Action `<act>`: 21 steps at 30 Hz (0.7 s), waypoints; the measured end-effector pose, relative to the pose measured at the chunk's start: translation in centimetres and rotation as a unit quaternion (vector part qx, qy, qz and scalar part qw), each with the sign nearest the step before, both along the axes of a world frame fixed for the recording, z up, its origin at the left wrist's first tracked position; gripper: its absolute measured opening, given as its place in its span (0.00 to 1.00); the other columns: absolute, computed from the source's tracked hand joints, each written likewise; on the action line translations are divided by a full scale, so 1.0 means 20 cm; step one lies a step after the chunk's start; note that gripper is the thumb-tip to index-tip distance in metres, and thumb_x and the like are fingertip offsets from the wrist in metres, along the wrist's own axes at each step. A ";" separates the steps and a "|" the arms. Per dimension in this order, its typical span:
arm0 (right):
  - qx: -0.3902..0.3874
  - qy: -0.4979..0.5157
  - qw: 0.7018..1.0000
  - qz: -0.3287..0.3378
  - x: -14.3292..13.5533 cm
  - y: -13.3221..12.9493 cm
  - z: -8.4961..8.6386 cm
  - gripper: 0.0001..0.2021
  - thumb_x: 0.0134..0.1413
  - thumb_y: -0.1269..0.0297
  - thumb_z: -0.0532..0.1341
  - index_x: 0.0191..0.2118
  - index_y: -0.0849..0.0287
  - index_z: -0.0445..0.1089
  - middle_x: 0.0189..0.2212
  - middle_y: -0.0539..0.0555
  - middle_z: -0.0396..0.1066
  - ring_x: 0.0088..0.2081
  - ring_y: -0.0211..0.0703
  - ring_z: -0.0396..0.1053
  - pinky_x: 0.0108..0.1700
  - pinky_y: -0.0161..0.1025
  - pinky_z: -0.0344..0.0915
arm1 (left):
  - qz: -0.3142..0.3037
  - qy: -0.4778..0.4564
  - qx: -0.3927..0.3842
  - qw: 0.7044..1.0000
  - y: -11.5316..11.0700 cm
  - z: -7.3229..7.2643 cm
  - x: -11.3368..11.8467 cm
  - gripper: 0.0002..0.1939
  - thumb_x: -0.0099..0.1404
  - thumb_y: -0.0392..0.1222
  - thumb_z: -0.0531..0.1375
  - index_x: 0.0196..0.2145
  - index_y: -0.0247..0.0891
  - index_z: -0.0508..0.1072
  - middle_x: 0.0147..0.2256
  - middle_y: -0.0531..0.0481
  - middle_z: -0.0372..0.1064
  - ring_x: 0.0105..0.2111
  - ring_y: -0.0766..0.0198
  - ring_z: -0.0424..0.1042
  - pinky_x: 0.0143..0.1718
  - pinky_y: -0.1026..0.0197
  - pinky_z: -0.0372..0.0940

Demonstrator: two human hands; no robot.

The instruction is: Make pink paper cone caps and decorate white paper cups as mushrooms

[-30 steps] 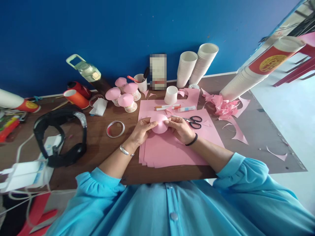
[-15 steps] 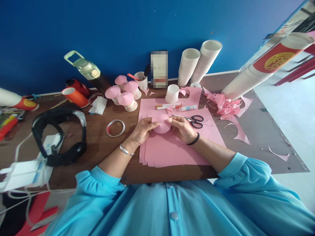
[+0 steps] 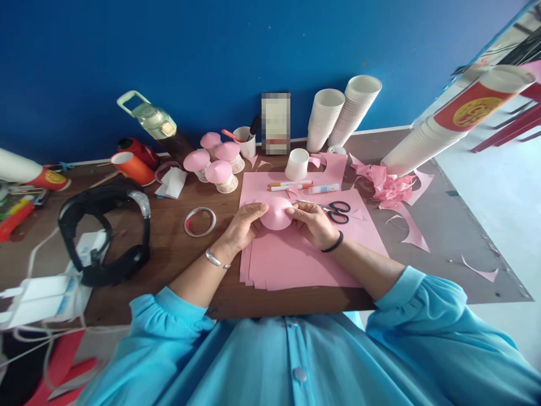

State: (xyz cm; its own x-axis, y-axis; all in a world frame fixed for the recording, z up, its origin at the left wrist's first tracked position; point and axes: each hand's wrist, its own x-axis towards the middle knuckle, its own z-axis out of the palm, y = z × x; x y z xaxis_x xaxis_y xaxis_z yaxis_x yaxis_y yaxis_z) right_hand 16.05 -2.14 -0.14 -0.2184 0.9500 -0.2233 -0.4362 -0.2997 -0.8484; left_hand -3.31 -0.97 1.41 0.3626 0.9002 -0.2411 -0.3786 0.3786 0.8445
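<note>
Between both hands I hold a pink paper cone [image 3: 276, 215], shallow and round with a raised point. My left hand [image 3: 245, 224] pinches its left edge, thumb on top. My right hand [image 3: 313, 222] pinches its right edge. Beneath them lies a stack of pink paper sheets [image 3: 308, 262]. Black-handled scissors [image 3: 338, 212] rest on the paper just beyond my right hand. Behind the cone are marker pens [image 3: 291, 185], a white glue stick [image 3: 324, 189] and an upturned white paper cup [image 3: 297, 164]. Several cups capped with pink paper cones [image 3: 220, 172] stand to the left.
Tall stacks of paper cups [image 3: 325, 119] stand by the blue wall, and another stack [image 3: 456, 124] leans at the right. Crumpled pink scraps [image 3: 393, 186] lie on the right. At left are a tape roll [image 3: 200, 221], a black head strap [image 3: 146, 231], a bottle [image 3: 158, 127] and a power strip [image 3: 80, 270].
The pink paper in my hands looked flatter before and now shows a raised cone point. My left thumb has shifted towards its upper left edge. The view has tilted slightly.
</note>
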 end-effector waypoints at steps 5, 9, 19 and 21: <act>0.000 -0.001 1.000 -0.010 0.01 0.01 0.03 0.20 0.40 0.50 0.79 0.23 0.59 0.73 0.20 0.47 0.66 0.25 0.34 0.60 0.31 0.37 0.55 | 0.011 -0.010 0.010 1.000 0.00 0.02 0.00 0.16 0.58 0.50 0.73 0.34 0.33 0.83 0.33 0.45 0.80 0.36 0.58 0.77 0.43 0.58 0.69; 0.003 0.006 1.000 -0.008 0.01 0.02 0.04 0.22 0.41 0.48 0.78 0.21 0.59 0.71 0.20 0.47 0.64 0.25 0.35 0.60 0.30 0.37 0.58 | 0.042 -0.001 0.016 0.999 0.01 0.00 -0.01 0.14 0.58 0.49 0.73 0.31 0.34 0.82 0.30 0.47 0.78 0.33 0.60 0.76 0.39 0.60 0.70; -0.002 0.050 0.999 0.000 0.01 0.02 0.04 0.20 0.46 0.46 0.75 0.29 0.59 0.74 0.23 0.51 0.71 0.28 0.41 0.69 0.32 0.40 0.65 | 0.108 0.006 0.010 0.994 0.03 -0.02 -0.02 0.17 0.54 0.50 0.75 0.24 0.35 0.77 0.22 0.53 0.70 0.23 0.70 0.67 0.28 0.65 0.65; -0.003 0.054 0.999 0.002 0.02 0.02 0.04 0.20 0.46 0.46 0.75 0.28 0.58 0.74 0.23 0.51 0.71 0.28 0.41 0.70 0.32 0.39 0.65 | 0.112 0.011 0.008 0.994 0.03 -0.02 -0.02 0.17 0.53 0.50 0.75 0.23 0.35 0.76 0.22 0.53 0.70 0.23 0.70 0.67 0.28 0.65 0.64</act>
